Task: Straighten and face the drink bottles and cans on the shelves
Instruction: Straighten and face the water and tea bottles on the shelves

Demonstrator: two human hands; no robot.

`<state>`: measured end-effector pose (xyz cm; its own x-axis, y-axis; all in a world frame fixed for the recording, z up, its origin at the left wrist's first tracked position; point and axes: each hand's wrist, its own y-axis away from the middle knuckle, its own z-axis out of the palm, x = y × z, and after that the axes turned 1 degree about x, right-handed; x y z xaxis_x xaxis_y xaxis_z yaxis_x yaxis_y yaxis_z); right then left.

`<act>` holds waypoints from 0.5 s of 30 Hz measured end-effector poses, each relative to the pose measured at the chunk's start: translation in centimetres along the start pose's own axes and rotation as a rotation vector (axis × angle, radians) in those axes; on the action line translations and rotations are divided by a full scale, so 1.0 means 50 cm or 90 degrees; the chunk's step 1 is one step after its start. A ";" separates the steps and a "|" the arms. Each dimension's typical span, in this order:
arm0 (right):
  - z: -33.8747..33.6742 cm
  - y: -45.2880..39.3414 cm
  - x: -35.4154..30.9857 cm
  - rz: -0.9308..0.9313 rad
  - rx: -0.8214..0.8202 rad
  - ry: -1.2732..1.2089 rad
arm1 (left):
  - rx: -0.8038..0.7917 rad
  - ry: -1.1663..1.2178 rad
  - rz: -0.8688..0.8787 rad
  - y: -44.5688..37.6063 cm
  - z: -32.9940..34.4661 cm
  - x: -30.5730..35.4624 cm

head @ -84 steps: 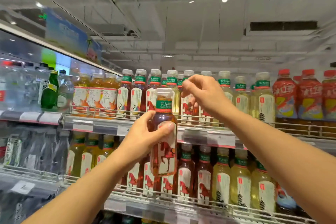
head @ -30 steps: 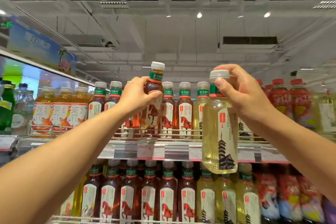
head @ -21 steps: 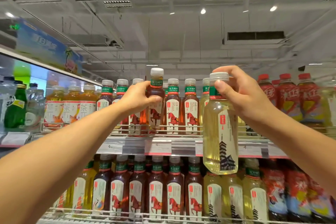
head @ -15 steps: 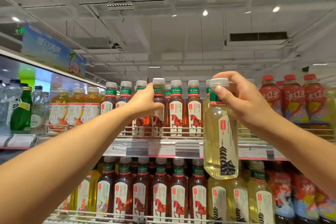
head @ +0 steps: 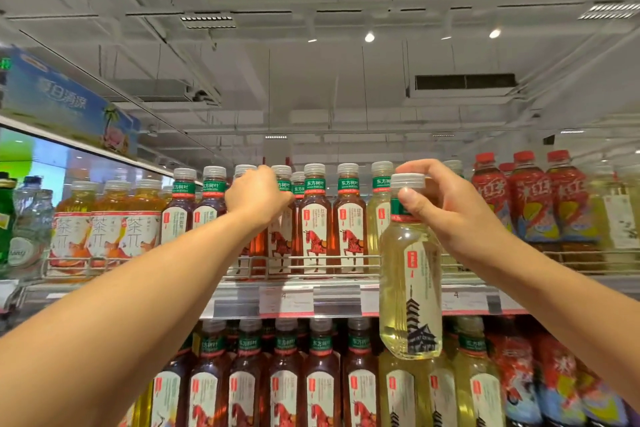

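Observation:
My right hand (head: 446, 208) grips a pale yellow tea bottle (head: 410, 288) by its neck, just under the grey cap, and holds it up in front of the upper shelf's price rail (head: 332, 298). My left hand (head: 256, 196) is wrapped around the neck of a red tea bottle (head: 280, 246) that stands in the upper shelf's row, its horse label facing out. More red tea bottles (head: 315, 225) stand upright to its right, and a pale yellow bottle (head: 379, 215) follows them.
Orange tea bottles (head: 104, 229) fill the upper shelf's left, red-capped bottles (head: 530, 201) its right. The lower shelf holds a row of red tea bottles (head: 322, 381) and pale yellow ones (head: 481, 381). A wire guard rail (head: 138, 262) runs along the upper shelf front.
My left hand lifted the red tea bottle to the upper shelf and set it upright into the row. My right hand pulled the pale yellow bottle off the shelf and now holds it lower.

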<state>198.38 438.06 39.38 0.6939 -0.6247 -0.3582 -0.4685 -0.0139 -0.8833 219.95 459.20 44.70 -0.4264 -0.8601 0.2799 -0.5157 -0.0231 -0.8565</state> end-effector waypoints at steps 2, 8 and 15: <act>-0.009 0.002 0.004 0.004 0.005 0.008 | 0.008 -0.019 -0.004 -0.006 -0.003 0.004; -0.035 0.007 0.017 -0.001 0.017 0.025 | 0.005 -0.083 0.015 -0.028 -0.014 0.016; -0.086 -0.023 0.023 -0.004 0.044 0.083 | -0.151 -0.111 0.054 -0.066 -0.058 0.035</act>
<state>197.39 434.00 41.28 0.6184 -0.7205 -0.3139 -0.4222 0.0324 -0.9059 218.77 459.22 49.28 -0.3518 -0.9289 0.1155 -0.6511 0.1542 -0.7432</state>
